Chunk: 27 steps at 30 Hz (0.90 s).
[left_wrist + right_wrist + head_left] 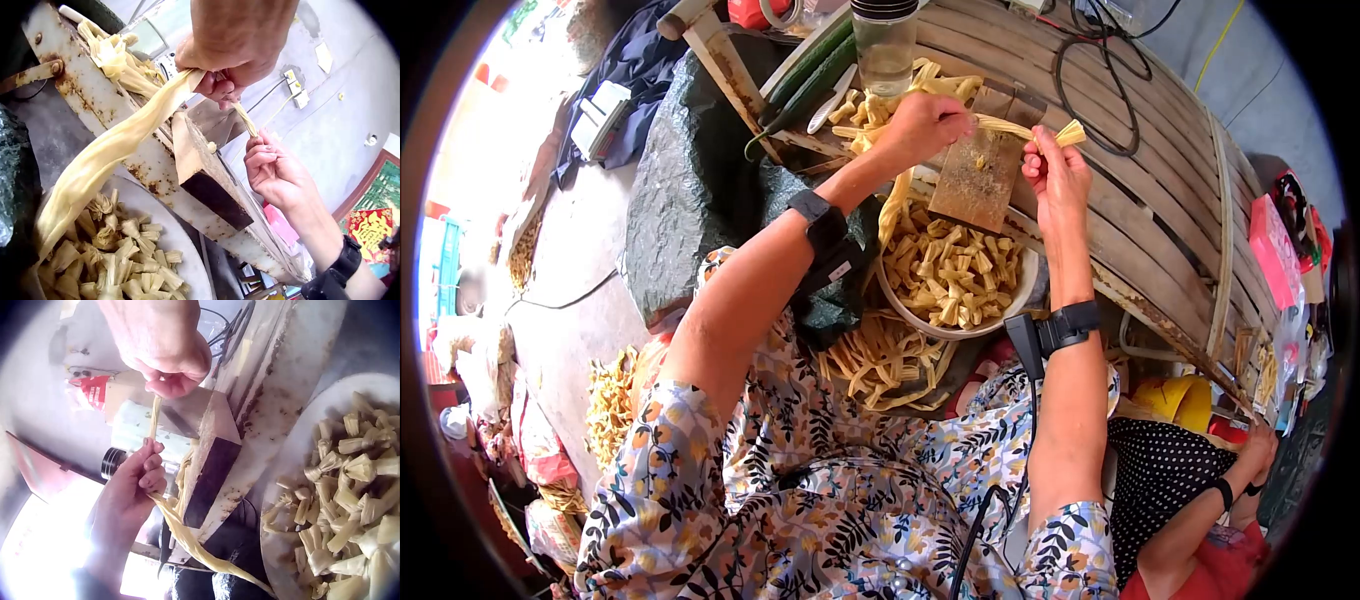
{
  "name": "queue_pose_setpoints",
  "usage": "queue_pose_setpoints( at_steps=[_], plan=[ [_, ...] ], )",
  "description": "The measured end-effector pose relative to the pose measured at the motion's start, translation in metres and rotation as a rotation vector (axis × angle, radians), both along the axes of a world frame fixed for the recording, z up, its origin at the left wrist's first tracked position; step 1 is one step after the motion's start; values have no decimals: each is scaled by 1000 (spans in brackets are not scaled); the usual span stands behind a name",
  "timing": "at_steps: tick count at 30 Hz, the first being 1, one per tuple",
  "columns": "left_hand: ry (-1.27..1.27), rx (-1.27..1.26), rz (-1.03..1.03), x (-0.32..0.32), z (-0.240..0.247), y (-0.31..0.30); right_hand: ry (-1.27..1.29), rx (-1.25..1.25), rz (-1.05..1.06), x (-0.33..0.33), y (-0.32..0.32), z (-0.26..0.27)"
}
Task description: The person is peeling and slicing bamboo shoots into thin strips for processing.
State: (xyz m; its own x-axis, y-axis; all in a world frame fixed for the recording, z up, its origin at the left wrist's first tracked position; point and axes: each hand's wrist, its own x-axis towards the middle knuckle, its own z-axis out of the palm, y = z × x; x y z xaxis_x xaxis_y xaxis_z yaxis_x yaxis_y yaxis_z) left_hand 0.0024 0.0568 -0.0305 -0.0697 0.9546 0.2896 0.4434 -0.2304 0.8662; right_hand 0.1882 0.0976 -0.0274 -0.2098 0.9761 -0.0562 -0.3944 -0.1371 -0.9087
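A long pale-yellow strip (115, 144), which looks like tofu skin, runs between both hands above a wooden block (975, 185). My left hand (925, 128) grips it with curled fingers, and its long tail hangs down toward the bowl. On the other side, my right hand (1060, 180) pinches the strip near its short end, which fans out past the fingertips. Below the hands, a white bowl (270, 550) holds many short knotted pieces (955, 270) of the same yellow stuff. More loose strips (890, 360) lie under the bowl, near the lap.
On the slatted bench (1140, 200) lie another pile of strips (865, 115), a lidded clear jar (885, 55), cucumbers (810, 80) and a black cable (1135, 130). Dark green plastic sheeting (680, 190) bunches at left. Another person's arm (1210, 490) shows at lower right, near a yellow bucket (1185, 400).
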Motion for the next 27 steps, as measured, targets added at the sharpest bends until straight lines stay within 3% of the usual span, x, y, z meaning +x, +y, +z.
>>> queue_pose_setpoints(
  at_steps=[6,12,16,17,20,21,22,24,25,27],
  plan=[
    [4,-61,29,-2,-13,10,4,-35,-29,-3,4,-7],
    [131,-52,188,-9,-30,4,-436,13,-147,6,1,-27],
    [-109,-167,-41,-1,7,-36,-734,271,182,21,-39,12],
    [-129,-183,-97,2,6,-43,-674,521,275,28,-46,4],
    [-46,-29,-155,17,2,-61,-771,534,85,38,-63,8],
    [126,66,-160,24,3,-66,-724,578,37,33,-71,22],
    [241,102,-159,34,6,-76,-619,519,47,26,-74,20],
    [340,165,-281,51,4,-85,-847,496,169,22,-73,3],
    [480,124,-314,53,9,-91,-637,245,198,19,-81,-2],
    [365,244,-349,51,5,-96,-715,131,342,23,-80,-6]
  ],
)
